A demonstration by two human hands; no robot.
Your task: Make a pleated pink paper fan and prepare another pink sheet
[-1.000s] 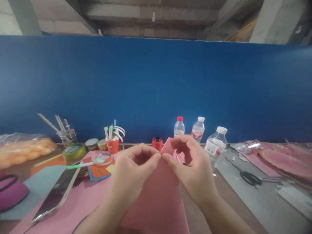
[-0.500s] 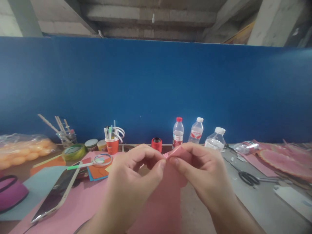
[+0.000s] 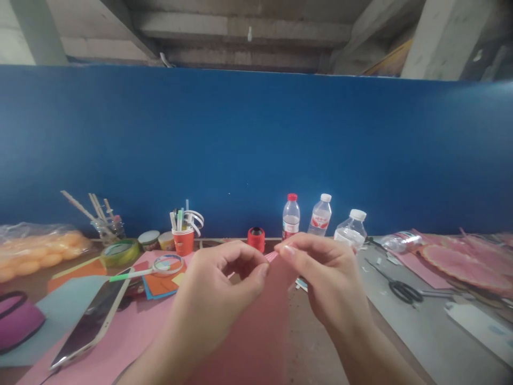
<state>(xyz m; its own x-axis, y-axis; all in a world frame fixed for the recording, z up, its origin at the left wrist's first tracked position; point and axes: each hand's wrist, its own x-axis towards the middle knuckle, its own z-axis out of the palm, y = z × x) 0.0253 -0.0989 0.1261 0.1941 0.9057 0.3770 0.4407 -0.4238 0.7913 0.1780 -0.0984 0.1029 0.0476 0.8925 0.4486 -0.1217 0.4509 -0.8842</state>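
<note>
A sheet of pink paper (image 3: pixel 260 331) hangs between my hands, with narrow pleats along its top edge. My left hand (image 3: pixel 224 289) pinches the pleated edge between thumb and forefinger. Just to the right, my right hand (image 3: pixel 328 278) presses its thumb and fingers together on the same edge. The fingertips of both hands are close together, and the pleats show in the small gap between them. Another pink sheet (image 3: pixel 132 331) lies flat on the table at the left, partly hidden by my left forearm.
Left: a phone (image 3: pixel 90 321), a paper cup of pens (image 3: pixel 184 241), a green tape roll (image 3: pixel 119 251), and a bag of orange balls (image 3: pixel 40 251). Behind my hands: a red roll (image 3: pixel 255 239) and a red-capped bottle (image 3: pixel 291 216). Right: black scissors (image 3: pixel 404 291) on a grey mat (image 3: pixel 401 331).
My right thumb has moved up onto the top edge, and the folded flap that stood up there is now pressed down. My left hand keeps its pinch, nearly still.
</note>
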